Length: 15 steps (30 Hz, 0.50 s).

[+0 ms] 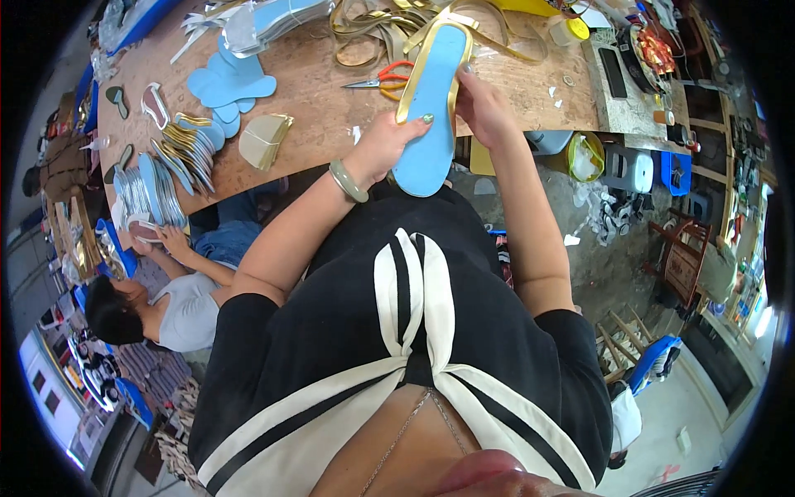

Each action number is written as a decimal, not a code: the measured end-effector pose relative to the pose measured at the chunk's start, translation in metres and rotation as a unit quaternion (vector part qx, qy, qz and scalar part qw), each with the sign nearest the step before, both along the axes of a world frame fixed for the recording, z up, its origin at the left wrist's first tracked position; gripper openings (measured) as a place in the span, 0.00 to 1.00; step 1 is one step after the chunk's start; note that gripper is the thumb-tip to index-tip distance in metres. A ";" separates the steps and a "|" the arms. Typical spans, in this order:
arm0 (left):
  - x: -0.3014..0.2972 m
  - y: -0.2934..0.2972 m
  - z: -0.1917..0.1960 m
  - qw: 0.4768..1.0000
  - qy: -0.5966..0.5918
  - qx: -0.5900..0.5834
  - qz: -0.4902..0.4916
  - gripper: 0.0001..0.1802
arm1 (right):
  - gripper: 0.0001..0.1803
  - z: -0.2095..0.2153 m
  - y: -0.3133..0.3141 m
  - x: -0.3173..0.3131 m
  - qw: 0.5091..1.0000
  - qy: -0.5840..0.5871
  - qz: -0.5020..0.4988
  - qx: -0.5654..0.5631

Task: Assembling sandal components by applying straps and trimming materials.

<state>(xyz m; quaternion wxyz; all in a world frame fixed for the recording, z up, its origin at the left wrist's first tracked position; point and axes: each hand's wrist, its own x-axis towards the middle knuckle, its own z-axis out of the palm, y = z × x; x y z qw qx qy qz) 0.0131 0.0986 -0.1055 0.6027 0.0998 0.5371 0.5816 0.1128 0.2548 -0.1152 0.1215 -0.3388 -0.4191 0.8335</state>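
Note:
A light blue shoe insole point(432, 108) is held between my two hands over the table's front edge. A gold strip point(404, 106) runs along the rim of its far half; the near end shows plain blue. My left hand point(383, 142) grips the insole's left side, thumb lying on the blue face. On the right side, my right hand point(487, 106) is closed on the edge, its thumb near the gold strip. The fingers underneath are hidden. Just left of the insole lie orange-handled scissors point(387, 79) on the table.
Gold strips point(373, 29) lie tangled at the back. To the left are loose blue insoles point(232, 79), a beige stack point(265, 142) and rows of finished-looking insoles point(149, 192). A co-worker point(170, 311) sits at far left, handling an insole. A phone point(613, 73) lies at right.

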 end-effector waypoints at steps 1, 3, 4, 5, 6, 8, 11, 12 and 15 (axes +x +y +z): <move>0.003 0.011 0.004 0.999 -0.039 -0.007 0.000 0.14 | 0.23 -0.002 0.014 -0.004 1.000 -0.012 0.017 0.020; 0.013 0.033 0.000 0.999 -0.034 -0.010 0.002 0.14 | 0.19 -0.016 0.030 -0.001 1.000 0.005 0.027 0.006; 0.017 0.041 -0.003 0.999 -0.030 -0.010 0.001 0.15 | 0.18 -0.024 0.032 -0.001 0.999 0.027 -0.017 -0.016; 0.021 0.050 -0.007 0.999 -0.029 -0.013 0.006 0.15 | 0.16 -0.030 0.037 0.001 0.996 0.049 -0.062 -0.038; 0.026 0.057 -0.011 1.000 -0.019 -0.012 0.005 0.16 | 0.14 -0.032 0.053 0.009 0.999 -0.012 -0.027 -0.032; 0.031 0.071 -0.019 1.000 -0.008 -0.013 0.003 0.17 | 0.17 -0.032 0.073 0.018 1.000 -0.007 0.021 0.004; 0.037 0.088 -0.018 0.999 -0.004 -0.034 -0.028 0.18 | 0.21 -0.017 0.111 0.015 0.998 0.061 0.029 -0.016; 0.043 0.094 -0.012 0.999 -0.001 -0.036 -0.031 0.17 | 0.24 -0.014 0.125 0.012 0.989 0.124 -0.009 -0.076; 0.052 0.117 -0.009 0.999 -0.011 -0.036 -0.034 0.16 | 0.27 -0.037 0.150 0.004 0.990 0.140 0.001 -0.025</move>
